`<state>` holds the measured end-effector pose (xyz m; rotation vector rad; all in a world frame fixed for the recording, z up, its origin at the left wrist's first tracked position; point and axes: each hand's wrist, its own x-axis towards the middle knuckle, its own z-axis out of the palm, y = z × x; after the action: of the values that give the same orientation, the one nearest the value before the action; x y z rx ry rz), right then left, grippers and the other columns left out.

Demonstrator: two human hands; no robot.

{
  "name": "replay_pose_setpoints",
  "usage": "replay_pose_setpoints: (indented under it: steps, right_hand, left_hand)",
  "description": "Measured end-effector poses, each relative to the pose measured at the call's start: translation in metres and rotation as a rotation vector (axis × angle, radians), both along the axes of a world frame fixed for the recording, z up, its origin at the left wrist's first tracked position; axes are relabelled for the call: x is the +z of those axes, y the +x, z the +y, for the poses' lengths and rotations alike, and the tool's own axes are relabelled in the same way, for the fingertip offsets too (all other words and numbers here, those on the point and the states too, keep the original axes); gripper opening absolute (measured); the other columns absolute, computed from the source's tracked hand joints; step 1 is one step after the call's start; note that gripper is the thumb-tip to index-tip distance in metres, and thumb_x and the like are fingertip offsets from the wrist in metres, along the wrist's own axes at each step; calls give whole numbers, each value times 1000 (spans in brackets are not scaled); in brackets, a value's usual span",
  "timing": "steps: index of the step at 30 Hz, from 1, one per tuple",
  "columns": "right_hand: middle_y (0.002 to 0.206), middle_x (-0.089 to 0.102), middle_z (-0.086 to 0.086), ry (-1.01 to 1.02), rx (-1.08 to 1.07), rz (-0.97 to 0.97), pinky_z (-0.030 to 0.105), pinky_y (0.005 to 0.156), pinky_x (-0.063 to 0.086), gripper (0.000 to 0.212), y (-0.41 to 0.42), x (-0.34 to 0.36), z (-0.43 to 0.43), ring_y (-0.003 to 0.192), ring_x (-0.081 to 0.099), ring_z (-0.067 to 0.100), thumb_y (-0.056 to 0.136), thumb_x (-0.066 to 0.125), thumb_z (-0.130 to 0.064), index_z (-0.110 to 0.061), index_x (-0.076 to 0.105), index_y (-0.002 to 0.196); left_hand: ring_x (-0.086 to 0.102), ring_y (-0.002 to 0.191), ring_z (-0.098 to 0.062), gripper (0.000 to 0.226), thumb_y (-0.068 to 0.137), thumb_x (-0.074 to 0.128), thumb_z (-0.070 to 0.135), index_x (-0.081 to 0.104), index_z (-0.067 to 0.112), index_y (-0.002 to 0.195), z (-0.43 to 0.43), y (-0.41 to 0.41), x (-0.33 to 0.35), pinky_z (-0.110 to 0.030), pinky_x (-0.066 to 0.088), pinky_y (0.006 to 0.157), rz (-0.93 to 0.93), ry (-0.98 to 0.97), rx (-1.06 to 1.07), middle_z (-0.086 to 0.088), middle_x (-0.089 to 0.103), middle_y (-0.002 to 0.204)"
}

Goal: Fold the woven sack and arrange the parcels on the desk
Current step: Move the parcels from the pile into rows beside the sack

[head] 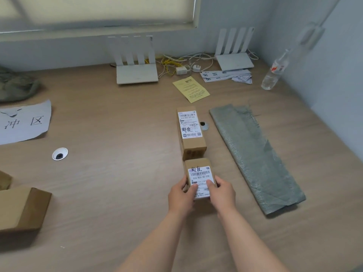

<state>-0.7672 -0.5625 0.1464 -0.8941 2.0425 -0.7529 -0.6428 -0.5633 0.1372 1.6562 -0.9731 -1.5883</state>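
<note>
A small brown parcel (pixel 198 173) with a white shipping label sits on the wooden desk (pixel 117 173), gripped from both sides by my left hand (pixel 181 197) and my right hand (pixel 223 193). Its far end nearly touches a longer labelled parcel (pixel 191 132) lying in line behind it. The grey-green woven sack (pixel 253 158) lies folded into a long flat strip to the right of both parcels. Another brown parcel (pixel 21 209) rests at the desk's left edge, with a corner of a further one (pixel 4 180) just behind it.
Two white routers (pixel 135 71) (pixel 234 57) with tangled cables stand at the back wall. A yellow slip (pixel 191 89), white papers (pixel 225 75), a plastic bottle (pixel 274 71), a paper sign (pixel 23 122), a green bundle (pixel 15 85) and two cable grommets (pixel 60 153) (pixel 204 125) are on the desk.
</note>
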Motion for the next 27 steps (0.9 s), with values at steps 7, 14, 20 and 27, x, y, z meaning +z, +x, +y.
replay_pose_setpoints:
  steps: [7, 14, 20, 27]
  right_hand:
    - [89, 78, -3, -1, 19, -15, 40, 81, 60, 16, -8, -12, -22, 85, 73, 22, 92, 63, -26, -23, 76, 101]
    - [143, 59, 6, -22, 3, 27, 37, 110, 42, 59, -7, 7, -17, 133, 54, 22, 94, 66, -35, -15, 50, 147]
    - [136, 62, -4, -254, 106, 80, 35, 106, 44, 44, 57, 55, 6, 125, 56, 19, 93, 66, -21, -26, 60, 136]
    - [129, 61, -12, -195, 398, -263, 33, 102, 48, 47, 209, 72, 41, 119, 56, 5, 90, 69, -10, -32, 60, 131]
  left_hand:
    - [75, 91, -8, 39, 91, 63, 20, 67, 33, 128, -24, -2, -12, -34, 63, 72, -19, -47, -8, 13, 77, 106]
    - [62, 116, -15, 66, 79, 79, 39, 56, 26, 139, -20, 24, 4, -39, 52, 102, -109, 1, 24, 3, 62, 129]
    - [61, 114, -7, 57, 80, 81, 27, 61, 26, 133, 10, 106, 41, -28, 48, 101, -139, -151, 42, 10, 65, 126]
    - [56, 118, 6, 56, 75, 80, 33, 60, 39, 127, 71, 256, 57, -22, 41, 102, -259, -217, 138, 25, 62, 125]
